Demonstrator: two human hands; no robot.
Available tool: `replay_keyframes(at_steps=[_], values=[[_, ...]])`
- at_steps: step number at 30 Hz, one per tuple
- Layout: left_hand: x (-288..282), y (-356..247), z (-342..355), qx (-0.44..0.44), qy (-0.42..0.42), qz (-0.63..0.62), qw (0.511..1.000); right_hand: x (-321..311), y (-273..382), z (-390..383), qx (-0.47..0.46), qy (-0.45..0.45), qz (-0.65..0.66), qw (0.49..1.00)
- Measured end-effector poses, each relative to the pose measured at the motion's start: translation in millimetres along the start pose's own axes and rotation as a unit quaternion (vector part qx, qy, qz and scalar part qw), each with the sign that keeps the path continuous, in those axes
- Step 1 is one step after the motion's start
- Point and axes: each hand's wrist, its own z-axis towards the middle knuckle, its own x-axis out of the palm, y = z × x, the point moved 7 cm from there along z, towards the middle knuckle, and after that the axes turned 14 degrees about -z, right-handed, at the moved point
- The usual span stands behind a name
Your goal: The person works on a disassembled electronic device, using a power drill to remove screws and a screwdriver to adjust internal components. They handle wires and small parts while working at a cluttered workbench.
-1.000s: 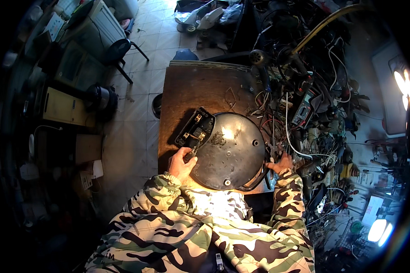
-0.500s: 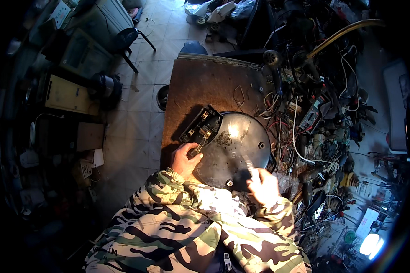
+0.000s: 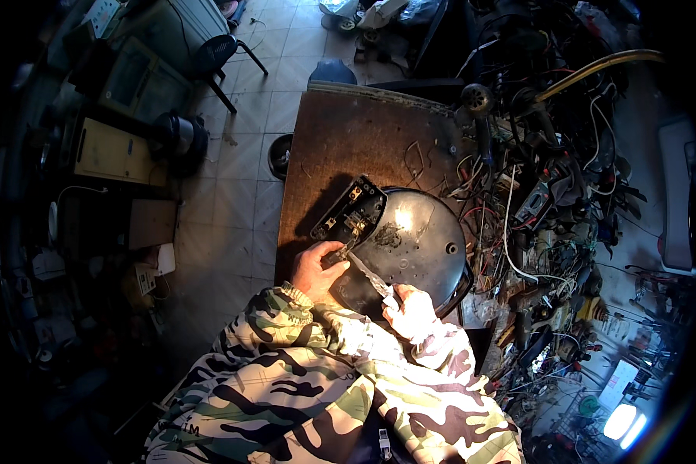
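A round black appliance body, with holes in its face, rests on the brown table. Joined to its upper left is an opened black housing with metal contacts inside. By the housing's lower end, my left hand pinches a small part or wire, too small to make out. My right hand grips a knife-like tool with a flat, mottled metal blade. The blade slants over the black body, its tip at my left fingertips; whether it touches the part I cannot tell.
The wooden tabletop stretches away beyond the black body. Tangled wires, tools and a meter crowd the right side. A black stool stands on the tiled floor far left; a bright lamp shines lower right.
My right hand has moved left, bringing the knife-like tool from the body's right side to my left fingertips. My left hand keeps its pinch. The whole view has shifted slightly.
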Motion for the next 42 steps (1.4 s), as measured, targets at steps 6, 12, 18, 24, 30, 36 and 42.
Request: replay_keyframes(at_steps=[6,12,18,24,30,36,42], values=[[1.0,-11.0,-1.4,0.005,0.007,0.030,1.000,-1.4,5.4,4.3,-0.007,-0.002,0.026,1.000],[3.2,-16.8,-1.5,0.049,0.028,0.091,0.994,2.3,6.0,4.2,-0.003,0.022,0.036,0.999],[10.6,-32.9,3.9,0.101,0.099,0.147,0.979,12.0,0.2,1.1,0.019,0.081,0.110,0.990],[14.2,-36.0,3.0,0.133,0.068,0.217,0.965,10.9,2.1,-2.7,0.031,0.108,0.177,0.978],[14.1,-38.6,1.0,0.155,0.021,0.223,0.962,14.2,1.2,-1.8,0.030,0.076,0.168,0.983],[11.4,-48.9,7.0,0.132,0.027,0.195,0.971,5.6,3.2,-1.4,0.106,0.011,0.229,0.968],[-4.1,-20.4,11.5,0.076,0.043,0.069,0.994,-6.0,3.2,-1.9,0.027,0.060,0.125,0.990]])
